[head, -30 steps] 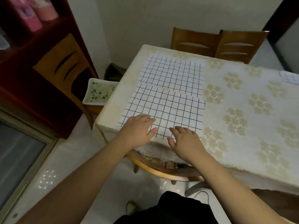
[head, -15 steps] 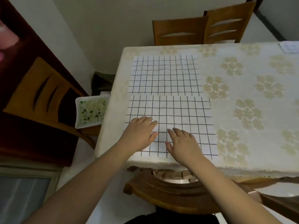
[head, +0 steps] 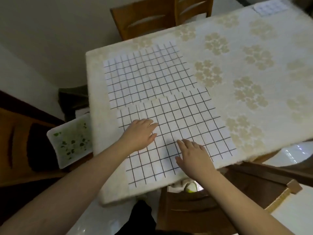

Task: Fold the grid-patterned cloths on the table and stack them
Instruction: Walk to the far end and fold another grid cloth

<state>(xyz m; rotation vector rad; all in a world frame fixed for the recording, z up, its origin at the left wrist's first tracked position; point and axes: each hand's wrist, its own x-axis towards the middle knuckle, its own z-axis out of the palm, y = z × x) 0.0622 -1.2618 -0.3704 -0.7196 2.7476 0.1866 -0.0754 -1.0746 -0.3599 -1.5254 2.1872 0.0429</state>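
Left hand (head: 140,134) lies flat, fingers straight, on the near white black-grid cloth (head: 186,126) by the table's (head: 254,48) near-left corner; right hand (head: 194,156) flat beside it. A second unfolded grid cloth (head: 147,75) lies just beyond.

Cream tablecloth with beige flower clusters (head: 237,53) covers the table in front of me. Two brown wooden slat-back chairs (head: 162,16) stand at its far side. White rectangular tray with green leaf print (head: 71,143) sits just beside the table's left edge, on a dark wooden chair (head: 22,141). Another brown wooden chair (head: 203,206) below me.
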